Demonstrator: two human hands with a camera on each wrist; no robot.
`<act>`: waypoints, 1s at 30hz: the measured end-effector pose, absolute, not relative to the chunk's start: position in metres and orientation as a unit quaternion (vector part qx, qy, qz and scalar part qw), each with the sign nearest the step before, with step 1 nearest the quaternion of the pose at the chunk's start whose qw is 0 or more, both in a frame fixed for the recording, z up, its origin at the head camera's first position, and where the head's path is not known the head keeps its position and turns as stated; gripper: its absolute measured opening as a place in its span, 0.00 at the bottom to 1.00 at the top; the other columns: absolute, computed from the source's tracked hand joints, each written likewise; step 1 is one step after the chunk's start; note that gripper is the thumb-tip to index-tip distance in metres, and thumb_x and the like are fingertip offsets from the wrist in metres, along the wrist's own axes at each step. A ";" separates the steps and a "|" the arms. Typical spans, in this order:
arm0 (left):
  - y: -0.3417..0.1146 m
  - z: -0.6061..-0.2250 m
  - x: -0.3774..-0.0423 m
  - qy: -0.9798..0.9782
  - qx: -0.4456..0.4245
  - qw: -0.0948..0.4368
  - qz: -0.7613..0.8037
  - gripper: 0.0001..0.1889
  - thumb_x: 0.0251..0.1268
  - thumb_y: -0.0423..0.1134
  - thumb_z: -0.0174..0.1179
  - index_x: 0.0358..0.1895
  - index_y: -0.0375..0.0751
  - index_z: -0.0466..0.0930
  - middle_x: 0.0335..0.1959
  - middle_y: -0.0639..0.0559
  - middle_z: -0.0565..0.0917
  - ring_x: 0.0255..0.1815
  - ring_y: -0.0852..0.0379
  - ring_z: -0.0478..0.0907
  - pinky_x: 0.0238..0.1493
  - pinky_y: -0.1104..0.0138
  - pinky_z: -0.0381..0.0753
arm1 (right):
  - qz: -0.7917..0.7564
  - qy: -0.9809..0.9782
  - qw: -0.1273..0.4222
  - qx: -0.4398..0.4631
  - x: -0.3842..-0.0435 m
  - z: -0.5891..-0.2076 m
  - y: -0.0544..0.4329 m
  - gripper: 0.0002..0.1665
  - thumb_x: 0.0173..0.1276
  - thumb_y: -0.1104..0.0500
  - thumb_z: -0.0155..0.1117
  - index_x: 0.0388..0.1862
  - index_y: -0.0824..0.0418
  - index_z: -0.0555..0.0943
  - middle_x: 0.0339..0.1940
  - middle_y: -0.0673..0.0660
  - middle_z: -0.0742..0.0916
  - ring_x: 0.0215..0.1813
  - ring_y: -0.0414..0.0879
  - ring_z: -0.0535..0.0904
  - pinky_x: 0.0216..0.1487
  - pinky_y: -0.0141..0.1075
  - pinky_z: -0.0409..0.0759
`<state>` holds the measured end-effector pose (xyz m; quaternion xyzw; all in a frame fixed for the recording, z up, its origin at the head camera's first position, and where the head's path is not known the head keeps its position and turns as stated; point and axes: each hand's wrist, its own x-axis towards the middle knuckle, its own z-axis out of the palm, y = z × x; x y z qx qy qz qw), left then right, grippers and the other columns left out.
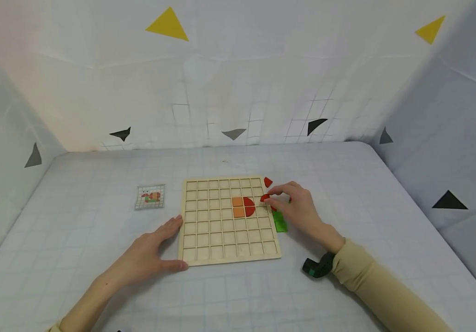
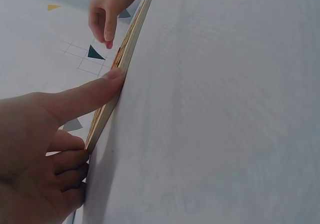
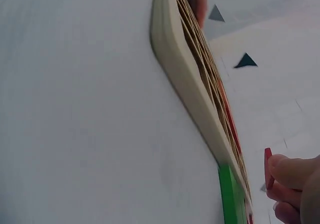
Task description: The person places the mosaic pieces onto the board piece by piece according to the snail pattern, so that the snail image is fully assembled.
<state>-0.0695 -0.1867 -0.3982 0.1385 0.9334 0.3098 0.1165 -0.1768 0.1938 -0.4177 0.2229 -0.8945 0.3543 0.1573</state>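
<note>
A square wooden grid board (image 1: pixel 217 235) lies on the table between the hands. Two orange squares (image 1: pixel 238 207) sit in its cells, with red quarter-circle tiles (image 1: pixel 249 207) beside them making a half circle. My left hand (image 1: pixel 151 249) rests spread along the board's left side, the thumb at its near corner and the fingertips farther up the edge. Over the board's right edge, my right hand (image 1: pixel 300 210) pinches a red quarter-circle tile (image 3: pixel 268 168) between thumb and fingers, raised above the board. Most of the board's cells hold nothing.
Green tiles (image 1: pixel 280 222) lie against the board's right edge, with part of another red tile showing near the right hand. One loose red tile (image 1: pixel 268 182) lies by the far right corner. A gridded picture card (image 1: pixel 150 197) lies left of the board. White cloth walls surround the table.
</note>
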 end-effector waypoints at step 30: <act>-0.186 -0.398 -0.071 0.930 0.138 0.121 0.318 0.56 0.45 0.66 0.73 0.79 0.50 0.58 0.79 0.49 0.60 0.79 0.43 0.56 0.74 0.41 0.59 | 0.370 -0.890 0.118 0.238 -0.180 -0.413 0.101 0.12 0.59 0.55 0.78 0.39 0.60 0.89 0.29 0.51 0.87 0.35 0.48 0.77 0.34 0.34 0.74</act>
